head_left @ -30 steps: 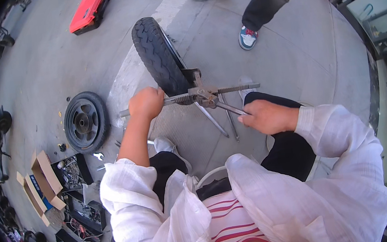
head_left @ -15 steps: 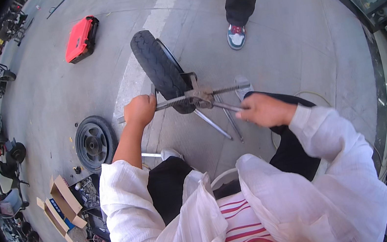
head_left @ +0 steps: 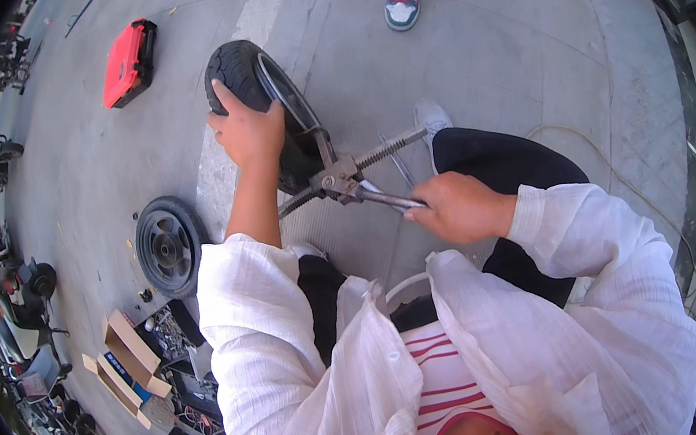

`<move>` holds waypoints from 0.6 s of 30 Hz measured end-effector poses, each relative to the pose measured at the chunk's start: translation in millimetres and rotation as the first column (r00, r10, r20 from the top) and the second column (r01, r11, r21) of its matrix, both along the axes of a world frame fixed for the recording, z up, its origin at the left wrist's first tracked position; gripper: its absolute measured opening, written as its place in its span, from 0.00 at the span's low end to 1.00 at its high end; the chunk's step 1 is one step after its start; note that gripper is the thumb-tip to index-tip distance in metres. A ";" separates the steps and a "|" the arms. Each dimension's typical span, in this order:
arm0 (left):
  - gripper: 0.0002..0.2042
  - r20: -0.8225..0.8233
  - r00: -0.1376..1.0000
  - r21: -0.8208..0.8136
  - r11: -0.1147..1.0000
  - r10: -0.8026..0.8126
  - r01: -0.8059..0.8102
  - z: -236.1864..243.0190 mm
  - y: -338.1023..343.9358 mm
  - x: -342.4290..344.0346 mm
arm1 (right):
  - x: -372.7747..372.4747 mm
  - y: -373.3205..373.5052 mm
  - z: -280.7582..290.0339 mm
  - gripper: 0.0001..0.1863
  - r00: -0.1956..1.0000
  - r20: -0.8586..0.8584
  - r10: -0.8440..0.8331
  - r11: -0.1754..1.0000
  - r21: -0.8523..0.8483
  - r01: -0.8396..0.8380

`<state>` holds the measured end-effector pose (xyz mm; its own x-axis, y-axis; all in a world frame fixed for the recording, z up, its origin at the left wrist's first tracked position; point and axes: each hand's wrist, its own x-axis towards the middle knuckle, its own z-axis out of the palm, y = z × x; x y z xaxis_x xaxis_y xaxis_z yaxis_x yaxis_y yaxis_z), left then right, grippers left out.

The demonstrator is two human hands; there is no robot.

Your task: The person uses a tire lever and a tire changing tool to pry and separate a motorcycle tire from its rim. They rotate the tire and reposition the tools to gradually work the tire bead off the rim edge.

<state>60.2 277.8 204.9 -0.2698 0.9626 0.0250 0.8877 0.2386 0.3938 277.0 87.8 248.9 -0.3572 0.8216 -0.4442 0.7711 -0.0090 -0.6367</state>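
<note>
My left hand (head_left: 252,135) has just left the toothed bar (head_left: 391,146) for the black tire (head_left: 231,72), opened wide against it — the tire sits just beyond the bar, left of the middle. My right hand (head_left: 464,206) stays closed around the lever handle (head_left: 388,199), nearer and to the right, so I judge that the tool is now guided from that side alone — the left hand seems to steady the tire.
</note>
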 end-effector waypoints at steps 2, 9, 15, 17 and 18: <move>0.48 -0.018 1.000 0.086 0.996 -0.024 0.026 -8.7 2.9 -10.9 | 0.2 0.0 -0.7 0.18 1.000 -0.005 -0.014 1.000 0.005 0.014; 0.47 -0.005 1.000 0.086 0.996 0.031 -0.030 -19.9 6.3 -17.8 | 2.1 -24.1 -6.6 0.18 0.996 -0.041 -0.081 0.997 0.015 0.081; 0.48 0.036 0.999 0.059 0.998 0.026 -0.028 -15.8 9.1 -24.5 | -8.0 -48.1 -2.5 0.17 0.979 -0.065 -0.192 0.980 -0.072 0.187; 0.49 0.047 0.999 0.069 0.997 0.025 -0.028 -16.6 5.8 -26.0 | -15.1 -54.3 -2.7 0.16 0.985 -0.038 -0.170 0.985 -0.029 0.169; 0.49 0.054 0.999 0.074 0.997 -0.006 0.002 -18.9 7.3 -29.6 | -18.5 -57.1 -4.1 0.16 0.983 -0.042 -0.178 0.984 -0.040 0.176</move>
<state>30.5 285.0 186.0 -0.2691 0.9597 0.0813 0.8656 0.2040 0.4573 258.5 30.7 244.7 -0.2280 0.8576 -0.4610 0.7257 -0.1659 -0.6677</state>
